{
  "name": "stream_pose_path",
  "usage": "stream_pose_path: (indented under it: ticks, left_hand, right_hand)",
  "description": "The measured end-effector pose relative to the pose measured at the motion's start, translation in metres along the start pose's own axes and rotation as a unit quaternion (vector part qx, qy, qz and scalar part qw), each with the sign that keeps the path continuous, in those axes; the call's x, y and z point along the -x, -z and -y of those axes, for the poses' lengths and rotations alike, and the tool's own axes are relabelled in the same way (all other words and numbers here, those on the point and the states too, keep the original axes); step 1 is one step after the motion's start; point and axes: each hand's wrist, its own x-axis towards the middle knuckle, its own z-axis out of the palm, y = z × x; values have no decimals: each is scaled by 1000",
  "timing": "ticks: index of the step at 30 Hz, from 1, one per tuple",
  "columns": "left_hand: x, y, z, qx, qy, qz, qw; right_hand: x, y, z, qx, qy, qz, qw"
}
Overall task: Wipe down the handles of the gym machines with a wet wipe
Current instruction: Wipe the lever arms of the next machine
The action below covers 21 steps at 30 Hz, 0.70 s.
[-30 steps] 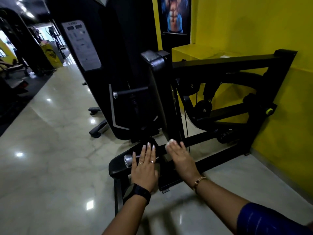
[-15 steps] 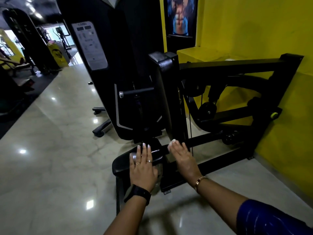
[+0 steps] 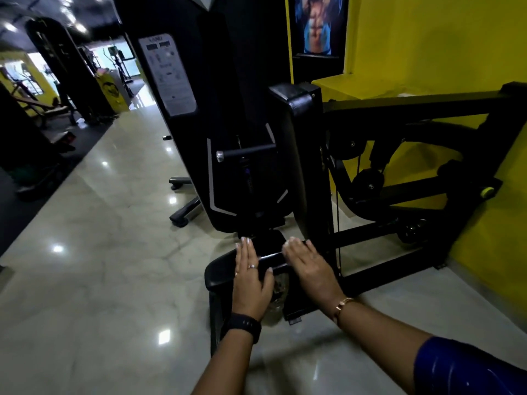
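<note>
while both palms are lying flat on it, the low black handle (image 3: 271, 257) of the gym machine (image 3: 296, 166) is sitting low down near the floor (image 3: 99, 266), running crosswise between the two hands. the left hand (image 3: 251, 280) is resting over the bar with fingers straight and together, gripping nothing. the right hand (image 3: 312, 266) is pressing down beside it, fingers likewise straight — a pale scrap is showing at its fingertips, probably the wet wipe (image 3: 288, 242), though blur is making that hard to confirm. the bar is looking rigid, fixed and smooth, so it is not going to give; the wipe is the soft, limp, damp part, liable to bunch or slide out from under flat fingers. wrapping it round the bar and closing the fingers over it is likely going to serve better than palm pressure. a second handle (image 3: 246, 151) with a shiny end cap is sticking out higher up — well apart from both hands.
</note>
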Motion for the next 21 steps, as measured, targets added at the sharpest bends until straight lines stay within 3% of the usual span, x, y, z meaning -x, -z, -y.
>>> stream_pose_path:
  ticks: [3, 6, 8, 11, 14, 17, 21]
  left_hand:
    - [0, 0, -2, 126, 52, -23, 990]
    - [1, 7, -3, 285, 113, -66, 950]
    - [1, 10, -3, 376, 163, -99, 907]
    - [-2, 10, 0, 507, 267, -125, 810]
    - [-6, 6, 4, 521, 304, -112, 790]
    - [-6, 5, 9, 547, 317, -93, 769]
    - [-10, 9, 13, 590, 337, -93, 728]
  right_hand:
    - [-7, -3, 31, -38, 29, -10, 999]
    - [-20, 8, 41, -93, -22, -15, 995]
    - [-39, 17, 41, -144, -62, -25, 987]
    - [-61, 13, 53, -216, -79, 12, 973]
    - [-47, 0, 65, -201, 13, 68, 977]
    - [-12, -14, 58, -129, 123, 62, 982]
    - [-15, -11, 49, -95, 152, 57, 982]
